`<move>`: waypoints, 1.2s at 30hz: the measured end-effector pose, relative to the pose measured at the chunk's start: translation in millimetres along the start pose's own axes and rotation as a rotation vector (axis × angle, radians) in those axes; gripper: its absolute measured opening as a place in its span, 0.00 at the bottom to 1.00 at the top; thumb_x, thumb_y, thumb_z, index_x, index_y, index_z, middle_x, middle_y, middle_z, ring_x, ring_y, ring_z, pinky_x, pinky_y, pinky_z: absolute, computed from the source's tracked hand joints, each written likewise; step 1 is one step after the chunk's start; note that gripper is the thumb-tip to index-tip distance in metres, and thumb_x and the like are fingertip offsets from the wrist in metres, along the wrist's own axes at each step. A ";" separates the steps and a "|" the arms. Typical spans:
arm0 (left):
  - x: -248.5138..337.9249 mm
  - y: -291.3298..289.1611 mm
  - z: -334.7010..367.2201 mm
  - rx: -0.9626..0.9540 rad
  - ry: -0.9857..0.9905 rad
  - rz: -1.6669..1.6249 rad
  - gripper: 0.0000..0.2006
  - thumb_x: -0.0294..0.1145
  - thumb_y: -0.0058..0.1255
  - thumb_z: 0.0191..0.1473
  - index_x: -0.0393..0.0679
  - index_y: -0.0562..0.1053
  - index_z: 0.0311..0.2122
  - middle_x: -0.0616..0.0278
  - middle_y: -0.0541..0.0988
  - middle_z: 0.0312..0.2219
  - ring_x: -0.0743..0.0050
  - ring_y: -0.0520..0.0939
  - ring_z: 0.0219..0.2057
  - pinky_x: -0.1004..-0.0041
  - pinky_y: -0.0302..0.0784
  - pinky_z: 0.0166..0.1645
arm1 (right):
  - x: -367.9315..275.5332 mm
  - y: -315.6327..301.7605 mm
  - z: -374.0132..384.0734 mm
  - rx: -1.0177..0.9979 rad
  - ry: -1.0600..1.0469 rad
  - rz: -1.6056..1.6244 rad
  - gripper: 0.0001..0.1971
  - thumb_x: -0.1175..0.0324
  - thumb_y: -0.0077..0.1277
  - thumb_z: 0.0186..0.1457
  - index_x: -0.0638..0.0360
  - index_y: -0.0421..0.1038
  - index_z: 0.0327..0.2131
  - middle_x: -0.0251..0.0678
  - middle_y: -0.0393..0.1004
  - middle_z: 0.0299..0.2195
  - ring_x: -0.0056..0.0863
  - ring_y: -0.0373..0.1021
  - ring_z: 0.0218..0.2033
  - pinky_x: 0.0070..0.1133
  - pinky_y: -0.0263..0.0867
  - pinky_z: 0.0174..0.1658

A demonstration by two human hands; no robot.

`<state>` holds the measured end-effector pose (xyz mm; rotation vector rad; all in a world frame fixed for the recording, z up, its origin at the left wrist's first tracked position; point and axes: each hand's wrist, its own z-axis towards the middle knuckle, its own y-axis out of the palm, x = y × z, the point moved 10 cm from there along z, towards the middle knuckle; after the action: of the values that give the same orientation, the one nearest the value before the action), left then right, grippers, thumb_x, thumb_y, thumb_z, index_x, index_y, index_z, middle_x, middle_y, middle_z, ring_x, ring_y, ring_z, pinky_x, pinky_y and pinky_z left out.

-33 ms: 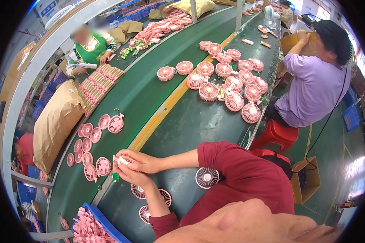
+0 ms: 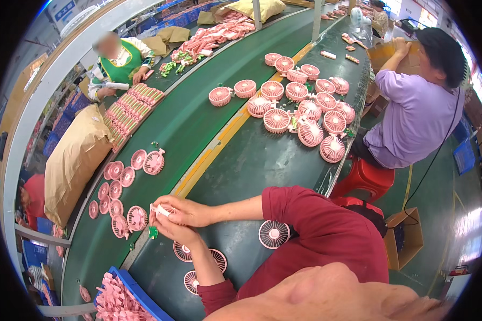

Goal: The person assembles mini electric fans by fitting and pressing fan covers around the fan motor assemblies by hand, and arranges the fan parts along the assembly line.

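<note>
My two hands meet at the near edge of the green belt, closed around a pink fan head (image 2: 171, 209). My right hand (image 2: 194, 213) grips it from above, fingers curled over it. From below, my left hand (image 2: 177, 232) supports it with bent fingers. A white piece (image 2: 162, 210) shows at the fingertips, and a small green circuit board (image 2: 153, 232) hangs beneath them. Much of the fan head is hidden by my fingers. Below my left forearm lie loose pink fan grilles (image 2: 181, 251); another round grille (image 2: 274, 234) lies beside my right sleeve.
Pink fan heads and grilles (image 2: 115, 189) lie on the green conveyor belt (image 2: 198, 128). More fan heads (image 2: 310, 132) cluster on the worktable. A blue bin (image 2: 139, 294) of pink parts stands near left. A co-worker in purple (image 2: 412, 117) sits right; another in green (image 2: 120, 64) works across the belt.
Both hands keep their hold on the fan head and have barely moved. The white piece at my fingertips has shifted slightly.
</note>
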<state>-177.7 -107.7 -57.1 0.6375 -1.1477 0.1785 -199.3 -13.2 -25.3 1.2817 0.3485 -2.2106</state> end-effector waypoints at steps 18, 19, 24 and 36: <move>-43.7 34.0 -15.5 -0.451 0.065 0.628 0.13 0.33 0.52 0.55 0.47 0.75 0.46 0.55 0.73 0.52 0.57 0.71 0.55 0.66 0.67 0.56 | -27.8 -199.2 -4.4 0.403 -0.083 -1.085 0.25 0.63 0.61 0.46 0.61 0.70 0.48 0.46 0.72 0.45 0.44 0.68 0.49 0.33 0.62 0.54; -42.6 29.2 -14.8 -0.428 0.061 0.628 0.13 0.33 0.52 0.55 0.47 0.75 0.46 0.55 0.73 0.52 0.57 0.71 0.55 0.66 0.67 0.56 | -34.4 -214.5 -10.1 0.426 -0.068 -1.151 0.25 0.62 0.61 0.47 0.61 0.70 0.48 0.46 0.72 0.45 0.44 0.68 0.49 0.34 0.62 0.54; -33.1 26.1 -11.1 -0.425 0.174 0.669 0.12 0.32 0.53 0.53 0.45 0.75 0.44 0.52 0.73 0.50 0.49 0.69 0.54 0.59 0.62 0.60 | -78.5 -322.4 -63.3 0.645 0.026 -1.604 0.30 0.57 0.63 0.46 0.60 0.68 0.51 0.48 0.71 0.47 0.47 0.67 0.49 0.36 0.63 0.53; -36.0 11.6 -5.8 -0.408 0.188 0.721 0.13 0.32 0.53 0.53 0.44 0.74 0.44 0.51 0.73 0.49 0.49 0.70 0.53 0.59 0.62 0.59 | -4.8 -240.3 0.8 0.326 0.031 -1.330 0.25 0.67 0.59 0.49 0.54 0.68 0.52 0.48 0.65 0.55 0.48 0.60 0.57 0.36 0.57 0.59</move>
<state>-193.4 -88.4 -86.2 -0.1726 -1.1460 0.5861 -337.6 183.2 -33.1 1.4343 1.1428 -3.4275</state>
